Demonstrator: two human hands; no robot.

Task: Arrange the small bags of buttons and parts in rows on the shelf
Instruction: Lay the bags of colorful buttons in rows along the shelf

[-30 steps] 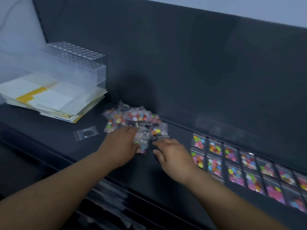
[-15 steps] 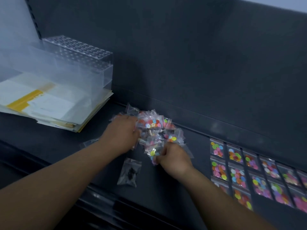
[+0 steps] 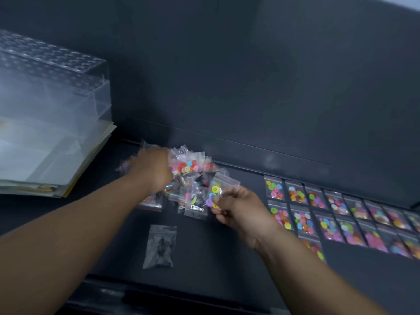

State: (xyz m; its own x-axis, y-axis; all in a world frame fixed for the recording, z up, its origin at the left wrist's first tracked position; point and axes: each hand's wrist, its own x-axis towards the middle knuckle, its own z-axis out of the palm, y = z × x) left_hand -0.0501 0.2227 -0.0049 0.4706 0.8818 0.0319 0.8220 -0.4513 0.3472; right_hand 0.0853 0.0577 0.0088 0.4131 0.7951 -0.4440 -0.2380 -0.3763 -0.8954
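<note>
Pinching one button bag in our right hand, ready for the rows on the shelf, we steady the loose heap with our left hand, whose grip we cannot tell.

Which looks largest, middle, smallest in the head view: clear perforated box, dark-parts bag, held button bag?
1. clear perforated box
2. dark-parts bag
3. button bag in the right hand; it is partly covered and farther away, so the bags' order is unsure.
</note>
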